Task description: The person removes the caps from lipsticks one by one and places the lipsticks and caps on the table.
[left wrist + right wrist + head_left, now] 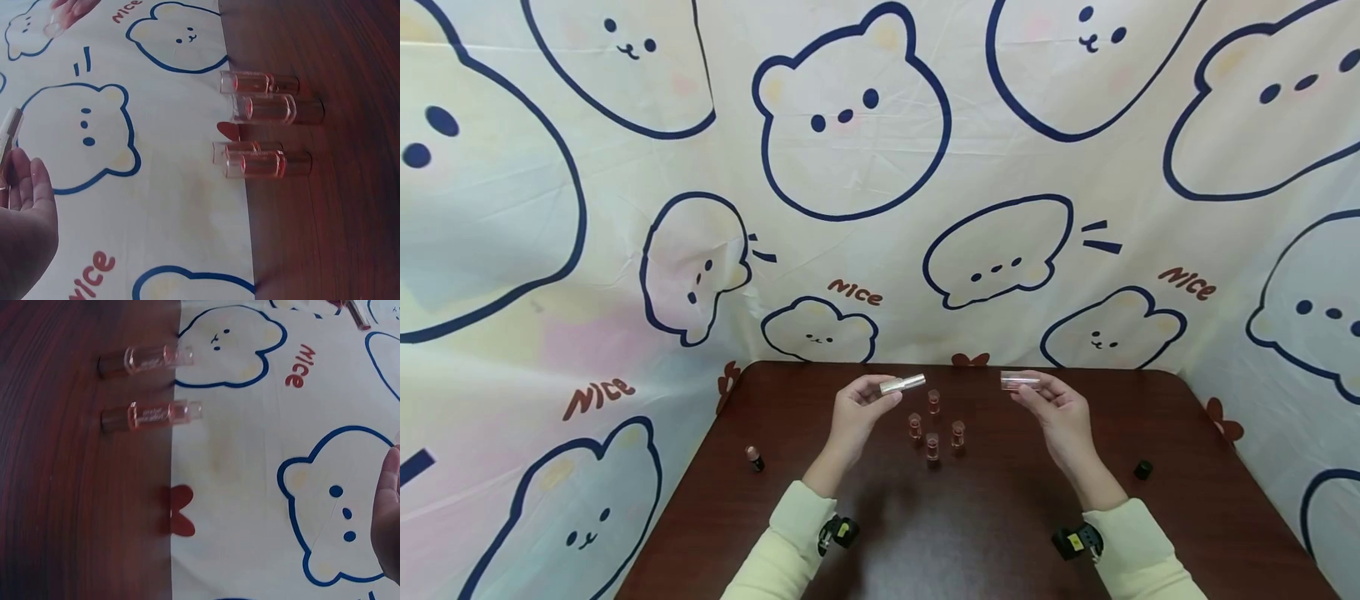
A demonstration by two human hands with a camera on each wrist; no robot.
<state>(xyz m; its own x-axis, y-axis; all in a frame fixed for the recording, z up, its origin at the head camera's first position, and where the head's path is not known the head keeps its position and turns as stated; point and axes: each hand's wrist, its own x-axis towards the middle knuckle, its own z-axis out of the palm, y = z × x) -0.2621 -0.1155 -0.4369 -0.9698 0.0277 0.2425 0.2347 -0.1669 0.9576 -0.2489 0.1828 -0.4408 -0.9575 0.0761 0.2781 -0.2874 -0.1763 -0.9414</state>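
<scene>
My left hand pinches a slim shiny silver lipstick tube between thumb and fingers, its end pointing right. In the left wrist view this tube stands at the left edge, partly cut off. Across from it, my right hand holds a clear, pinkish cylinder by its right end, its other end pointing left. The two held pieces are apart, above the far part of the table. Several lipsticks with clear caps, one of them the front lipstick, stand upright between and below the hands.
A small black-and-pink lipstick piece is on the left of the dark wooden table. A black cap sits at the right. Behind the table hangs a bear-print cloth, also along both sides.
</scene>
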